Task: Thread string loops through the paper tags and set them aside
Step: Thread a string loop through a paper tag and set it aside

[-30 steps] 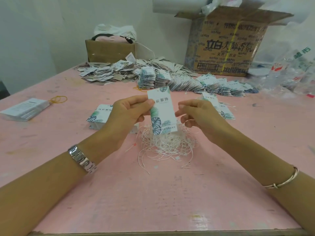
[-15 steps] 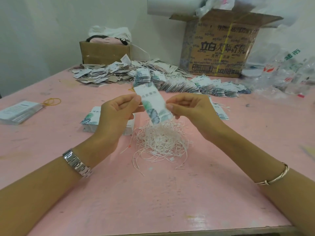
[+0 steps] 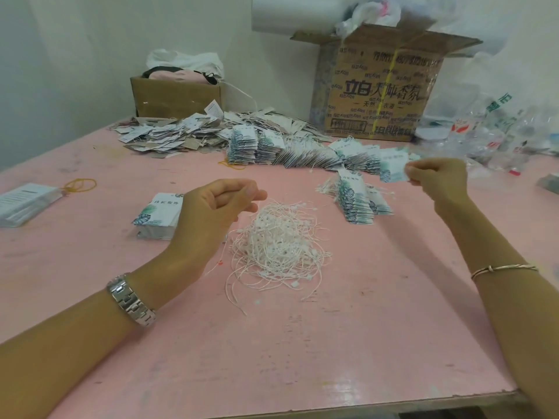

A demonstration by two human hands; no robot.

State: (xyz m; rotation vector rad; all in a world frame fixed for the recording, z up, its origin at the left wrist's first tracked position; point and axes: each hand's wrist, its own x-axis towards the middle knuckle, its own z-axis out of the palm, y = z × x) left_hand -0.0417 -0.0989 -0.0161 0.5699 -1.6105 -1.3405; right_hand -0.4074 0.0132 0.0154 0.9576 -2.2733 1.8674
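My right grip [image 3: 437, 176] has swung the tag [image 3: 392, 167] out from the middle to the right, pinching its edge just above the row of finished tags [image 3: 302, 158], where I judge it goes. It hangs near upright, long axis up-down, leafy end lowest, print facing me. My left grip [image 3: 217, 204] has let go and hovers loosely curled, seemingly empty, over the strings [image 3: 278, 243] on the desk [image 3: 332, 343].

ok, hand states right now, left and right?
Left hand: fingers curled above the string pile; cannot tell if it holds a string.
Right hand: pinches a paper tag.
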